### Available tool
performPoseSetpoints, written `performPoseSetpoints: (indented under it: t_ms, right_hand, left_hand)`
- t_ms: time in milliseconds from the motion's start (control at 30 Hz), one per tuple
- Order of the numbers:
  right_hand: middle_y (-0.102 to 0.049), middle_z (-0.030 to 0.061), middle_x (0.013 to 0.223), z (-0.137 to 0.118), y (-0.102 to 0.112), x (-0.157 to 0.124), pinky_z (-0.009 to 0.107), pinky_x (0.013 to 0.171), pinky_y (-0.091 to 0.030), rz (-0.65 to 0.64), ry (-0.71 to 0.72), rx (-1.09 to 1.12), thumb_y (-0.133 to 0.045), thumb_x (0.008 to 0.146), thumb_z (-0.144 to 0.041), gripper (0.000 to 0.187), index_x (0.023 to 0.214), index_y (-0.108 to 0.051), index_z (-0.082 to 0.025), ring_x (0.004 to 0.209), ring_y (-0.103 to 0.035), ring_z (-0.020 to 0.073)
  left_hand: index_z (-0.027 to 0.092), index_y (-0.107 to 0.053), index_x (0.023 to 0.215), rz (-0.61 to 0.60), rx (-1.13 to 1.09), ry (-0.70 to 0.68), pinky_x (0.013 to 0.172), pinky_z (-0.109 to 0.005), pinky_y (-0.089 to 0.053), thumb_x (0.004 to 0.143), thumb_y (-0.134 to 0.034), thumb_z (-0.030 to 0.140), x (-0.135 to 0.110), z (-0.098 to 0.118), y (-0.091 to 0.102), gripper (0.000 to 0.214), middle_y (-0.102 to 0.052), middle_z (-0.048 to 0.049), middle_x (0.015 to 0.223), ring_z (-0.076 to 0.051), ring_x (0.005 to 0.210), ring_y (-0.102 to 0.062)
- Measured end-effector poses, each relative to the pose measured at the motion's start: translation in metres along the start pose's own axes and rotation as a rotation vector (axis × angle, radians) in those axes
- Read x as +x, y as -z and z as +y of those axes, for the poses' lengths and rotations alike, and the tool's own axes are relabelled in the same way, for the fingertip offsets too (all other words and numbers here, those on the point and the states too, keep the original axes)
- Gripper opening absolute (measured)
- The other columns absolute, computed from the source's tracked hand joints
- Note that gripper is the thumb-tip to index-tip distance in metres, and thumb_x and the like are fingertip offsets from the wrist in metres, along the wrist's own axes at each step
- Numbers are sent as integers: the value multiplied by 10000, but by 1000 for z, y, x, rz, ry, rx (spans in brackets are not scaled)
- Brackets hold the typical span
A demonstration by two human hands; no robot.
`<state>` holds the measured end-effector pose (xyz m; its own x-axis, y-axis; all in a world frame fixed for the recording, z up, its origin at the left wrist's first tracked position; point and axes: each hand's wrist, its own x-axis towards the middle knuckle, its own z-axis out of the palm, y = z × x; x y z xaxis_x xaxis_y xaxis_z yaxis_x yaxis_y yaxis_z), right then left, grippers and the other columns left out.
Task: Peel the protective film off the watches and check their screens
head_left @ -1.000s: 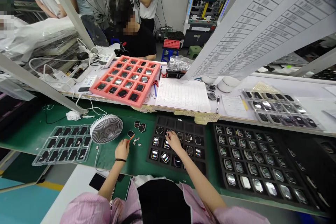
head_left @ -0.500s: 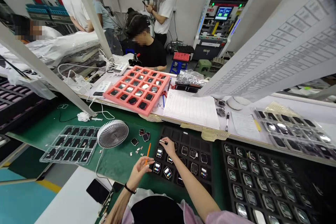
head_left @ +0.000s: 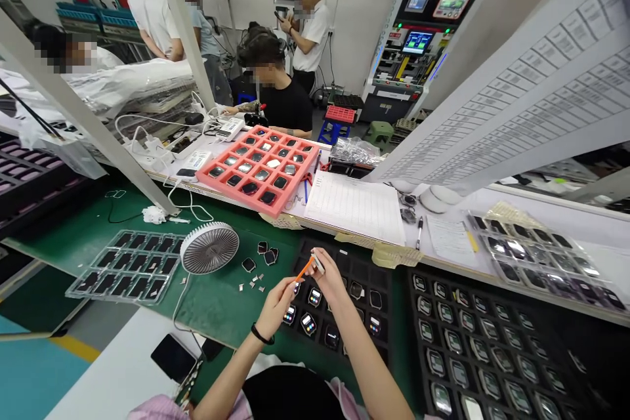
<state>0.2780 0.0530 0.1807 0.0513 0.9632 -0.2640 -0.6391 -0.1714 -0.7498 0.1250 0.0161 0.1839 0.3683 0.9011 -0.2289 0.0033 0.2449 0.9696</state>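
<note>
My left hand (head_left: 275, 308) is closed round a thin orange stick (head_left: 304, 270), held like a pen with its tip slanting up to the right. In my right hand (head_left: 329, 279) a small watch case (head_left: 318, 264) is pinched on edge, its face turned out of sight. The stick's tip meets or nearly meets this case; the exact contact is too small to tell. Both hands are above a black foam tray (head_left: 371, 269) of smartwatches. Several have lit screens, such as one lit smartwatch (head_left: 308, 323); others are dark.
Left of the tray stand a white fan (head_left: 210, 248), loose watch faces (head_left: 249, 265) and small metal bits (head_left: 253, 282). A clear tray (head_left: 123, 269) lies farther left. Another black tray (head_left: 460, 341) of watches is at right. The shelf ahead bears a pink tray (head_left: 258, 167) and paper sheets (head_left: 354, 207).
My right hand has lifted away from the tray's far left slot with a watch case. My left hand has moved up and right, bringing the orange stick to it.
</note>
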Motion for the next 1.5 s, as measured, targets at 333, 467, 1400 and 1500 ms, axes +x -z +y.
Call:
performPoseSetpoints:
  t_ms: [333,467,1400,1500]
  right_hand:
    - [-507,-76,521,-14,-16,-11,272,536,-523,25,-1,23,-768,688,-397,274,707,-575,-203,414,-441,70]
    - [-492,-84,508,-16,-16,-14,265,526,-530,15,-2,36,-772,687,-402,287,699,-565,-202,404,-408,59]
    - [-276,-113,425,33,-14,-21,209,344,-215,-39,-129,77,-608,788,-453,365,596,-396,-226,329,-147,53]
    - [-317,-107,454,55,-10,-22,211,359,-202,26,-55,-48,-588,777,-476,283,699,-463,-234,340,-201,65]
  left_hand:
    - [154,-604,840,7,81,13,406,-211,-160,836,-441,604,-6,9,-4,479,-234,96,521,-67,429,-185]
    - [148,-634,859,11,110,25,407,-217,-167,832,-436,606,-7,8,-4,500,-237,93,507,-71,420,-203]
    - [176,-526,710,0,57,84,344,-179,-185,769,-457,706,5,-5,9,538,-246,120,458,-38,338,-183]
    - [191,-468,665,105,127,41,387,-185,-250,784,-469,667,16,-14,9,491,-288,105,485,-53,377,-253]
